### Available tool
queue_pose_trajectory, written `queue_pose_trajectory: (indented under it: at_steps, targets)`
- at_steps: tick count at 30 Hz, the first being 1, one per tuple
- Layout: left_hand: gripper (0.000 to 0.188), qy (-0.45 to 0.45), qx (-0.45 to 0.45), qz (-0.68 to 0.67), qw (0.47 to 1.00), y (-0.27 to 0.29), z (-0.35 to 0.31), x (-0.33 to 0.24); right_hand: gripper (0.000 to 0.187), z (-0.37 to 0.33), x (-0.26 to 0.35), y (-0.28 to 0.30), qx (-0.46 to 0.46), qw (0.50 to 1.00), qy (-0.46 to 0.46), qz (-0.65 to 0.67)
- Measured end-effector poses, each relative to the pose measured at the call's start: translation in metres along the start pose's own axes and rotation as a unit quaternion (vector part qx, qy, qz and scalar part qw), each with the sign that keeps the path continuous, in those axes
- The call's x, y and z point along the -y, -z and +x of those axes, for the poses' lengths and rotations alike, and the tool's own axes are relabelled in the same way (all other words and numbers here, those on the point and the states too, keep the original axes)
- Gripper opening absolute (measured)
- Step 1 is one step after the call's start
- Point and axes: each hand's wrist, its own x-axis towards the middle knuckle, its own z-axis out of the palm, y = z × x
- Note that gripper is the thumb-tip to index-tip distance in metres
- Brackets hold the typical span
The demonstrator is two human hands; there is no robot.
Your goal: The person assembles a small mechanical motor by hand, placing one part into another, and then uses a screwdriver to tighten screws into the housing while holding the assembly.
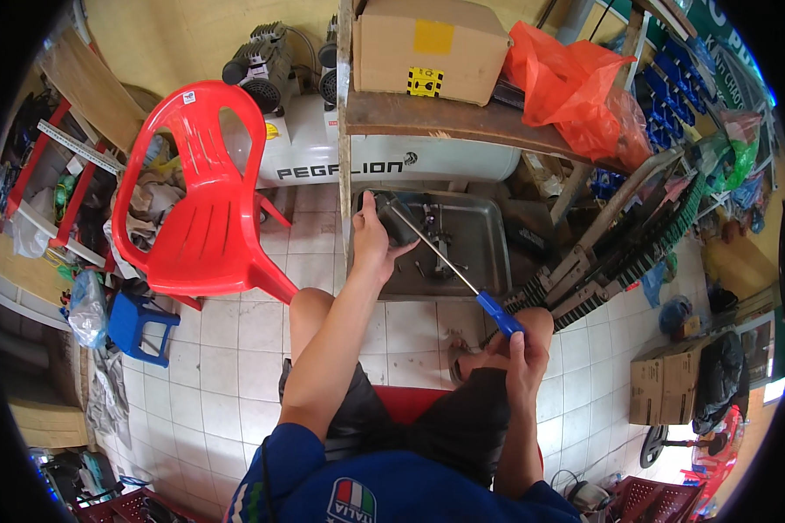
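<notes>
My left hand (pixel 372 242) is closed round a dark, block-shaped part (pixel 398 223), holding it over the near left side of a grey metal tray (pixel 502 248). What kind of part it is, I cannot make out. In my right hand (pixel 527 362), above my right knee, is a long screwdriver (pixel 497 312) gripped by its blue handle. Its shaft slants up and left, and the tip reaches the dark part; whether it touches cannot be told. Small metal pieces (pixel 440 248) lie loose in the tray.
Left of me stands a red plastic chair (pixel 202 235), with a blue stool (pixel 139 329) beyond it. Above the tray, a wooden shelf (pixel 462 126) carries a cardboard box (pixel 432 48) and an orange bag (pixel 563 83). Black ribbed strips (pixel 597 270) lean at the tray's right.
</notes>
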Motion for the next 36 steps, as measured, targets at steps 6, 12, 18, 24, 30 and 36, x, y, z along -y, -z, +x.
queue_pose_trajectory:
  at_steps: [6, 12, 18, 24, 30, 36]
  targets:
    - [0.062, -0.002, -0.006, 0.016, 1.0, -0.008, -0.011, -0.005, 0.038, 0.002, 0.004, -0.01, -0.058, 0.997, 0.015, 0.044]
    - [0.061, -0.005, -0.004, 0.003, 1.0, -0.004, -0.005, -0.001, 0.042, 0.0, 0.009, -0.01, -0.016, 0.999, 0.048, 0.017]
    - [0.061, -0.005, -0.002, 0.002, 1.0, -0.002, -0.004, -0.003, 0.04, 0.0, -0.001, -0.003, -0.018, 0.998, 0.05, -0.022]
    - [0.062, -0.006, -0.004, 0.002, 1.0, -0.008, -0.011, -0.004, 0.037, -0.001, 0.004, -0.009, -0.042, 0.997, 0.021, 0.056]
    - [0.061, -0.006, -0.004, 0.0, 1.0, -0.003, -0.005, -0.003, 0.034, -0.004, 0.009, -0.008, -0.001, 0.998, -0.035, 0.046]
    - [0.061, -0.006, -0.003, 0.01, 1.0, -0.006, -0.01, -0.006, 0.035, -0.001, 0.018, -0.017, -0.057, 0.998, -0.024, 0.018]
